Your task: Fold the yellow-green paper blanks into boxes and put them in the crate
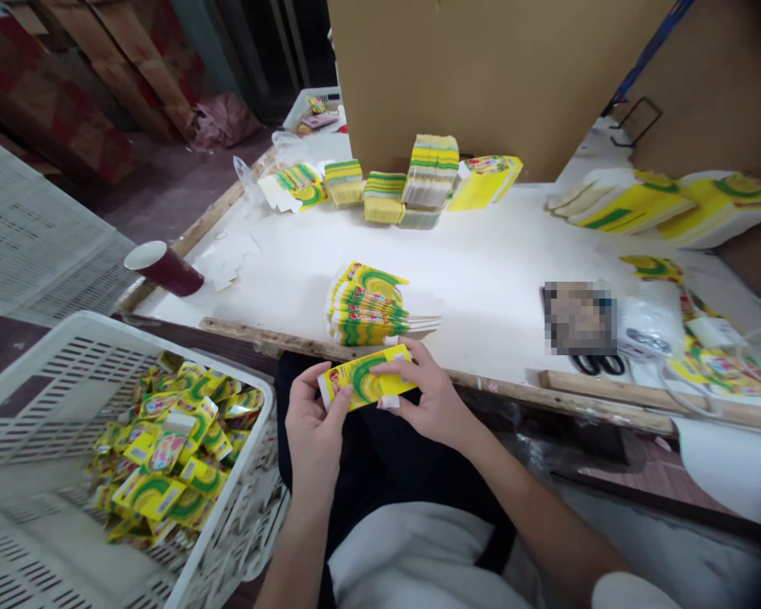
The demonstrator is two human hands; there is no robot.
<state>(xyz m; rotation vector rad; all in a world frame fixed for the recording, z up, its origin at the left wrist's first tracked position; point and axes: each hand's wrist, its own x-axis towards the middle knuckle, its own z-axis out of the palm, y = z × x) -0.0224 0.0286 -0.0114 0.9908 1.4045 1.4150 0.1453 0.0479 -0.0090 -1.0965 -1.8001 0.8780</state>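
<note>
Between my two hands I hold a small yellow and green printed carton [364, 376] over my lap, just off the table's front edge. My left hand [319, 406] grips its left end, thumb on the printed face. At its right end, my right hand [426, 389] has fingers laid across the face, and white wraps show on some fingertips. A fanned stack of flat cartons [371, 304] with the same print lies on the white table just beyond my hands. To my left, a white plastic basket [241, 359] holds many small yellow and green packets [165, 457].
Bundled card stacks [431, 169] stand at the back against a cardboard panel [482, 76]. A dark red cup [165, 266] lies tipped at the left edge. Scissors handles [599, 364], a plastic-wrapped item [650, 321] and larger yellow packs [634, 199] are on the right.
</note>
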